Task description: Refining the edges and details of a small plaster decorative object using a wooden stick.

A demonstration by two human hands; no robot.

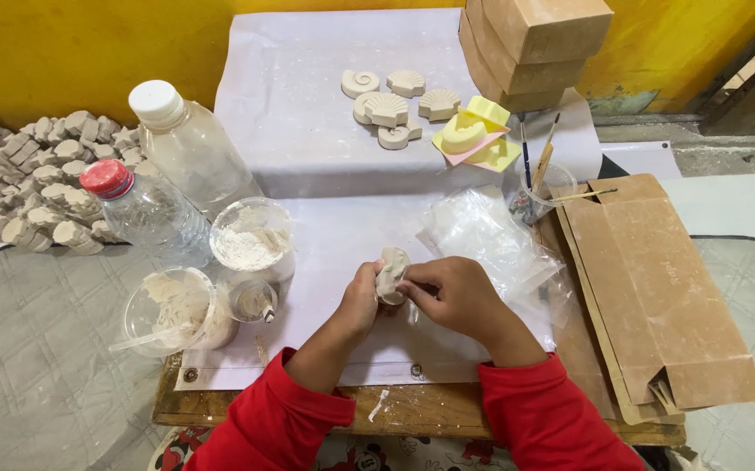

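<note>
My left hand (362, 301) and my right hand (454, 295) meet over the white sheet (325, 227) on the counter (412, 410). Both pinch a small pale shell piece (391, 275) between them. My left thumb presses its left side, and my right fingers (419, 281) close on its right edge. Both grips are pressed together on it.

I think the piece is light and stiff, like dried plaster. It looks dusty, so it may slip. It may chip or snap if I squeeze hard, so I hold it by the thick edges, not the thin rim.

At ten o'clock from my hands sit three clear cups (251, 235) with white powder and paste. Past them stand two plastic bottles (146, 209). At two o'clock lies a crinkly clear bag (482, 240). Farther off, at twelve o'clock, more finished shells (386, 109) lie in a bunch, with a yellow mold (473, 133) just beside them. At nine o'clock, far left, is a big heap of pale pieces (37, 179).
</note>
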